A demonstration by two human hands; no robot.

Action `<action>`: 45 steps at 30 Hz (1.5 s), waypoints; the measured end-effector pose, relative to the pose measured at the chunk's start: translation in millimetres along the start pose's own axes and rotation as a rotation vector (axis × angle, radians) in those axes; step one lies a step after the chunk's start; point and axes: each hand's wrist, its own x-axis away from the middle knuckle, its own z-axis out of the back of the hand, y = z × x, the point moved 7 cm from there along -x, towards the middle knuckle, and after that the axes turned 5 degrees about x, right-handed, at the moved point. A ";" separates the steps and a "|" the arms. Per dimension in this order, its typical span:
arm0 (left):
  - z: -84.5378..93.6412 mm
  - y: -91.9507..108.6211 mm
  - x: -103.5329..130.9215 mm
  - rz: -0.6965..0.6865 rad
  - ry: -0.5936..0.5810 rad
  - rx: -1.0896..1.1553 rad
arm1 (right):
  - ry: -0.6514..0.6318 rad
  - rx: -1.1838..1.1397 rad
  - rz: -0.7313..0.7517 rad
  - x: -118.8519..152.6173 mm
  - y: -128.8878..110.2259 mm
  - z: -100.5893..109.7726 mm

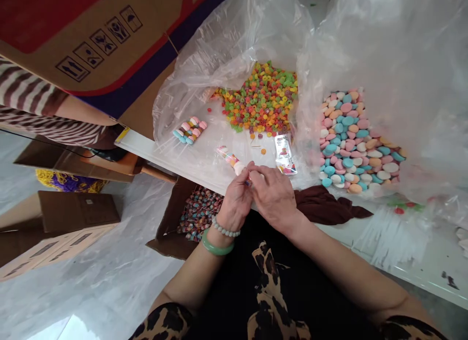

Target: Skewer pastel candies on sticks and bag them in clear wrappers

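Observation:
In front of my body both hands meet over a slim, clear printed candy wrapper (230, 158), which sticks out away from me with a white piece of candy near my fingers. My left hand (237, 193), with a bead bracelet and a green bangle at its wrist, is closed on the wrapper. The fingers of my right hand (274, 193) pinch at its near end, which they mostly hide. Beyond the wrapper lies a pile of small ring-shaped gummies (263, 98) on clear plastic. A small group of finished-looking candy skewers (190, 130) lies to the left. Flat printed wrappers (284, 154) lie just past my right hand.
Pastel oval candies (347, 140) fill a clear bag on the right. A brown cloth (329, 206) and white sticks (389, 245) lie along the near edge. Below left, a carton holds many wrapped candies (201, 210). A large carton (109, 42) and another person's striped sleeve (31, 89) are at upper left.

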 end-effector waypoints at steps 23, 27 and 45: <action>7.1 16.2 11.8 -0.017 -0.334 -0.454 | -0.177 -0.946 -0.658 -19.5 34.9 -30.2; 23.6 27.8 8.4 -0.116 -0.118 -0.603 | -0.069 -1.068 -0.802 -40.6 42.2 -45.0; 43.6 81.2 7.1 -0.285 0.134 -0.405 | -0.271 -0.361 -0.112 -78.7 20.8 -45.7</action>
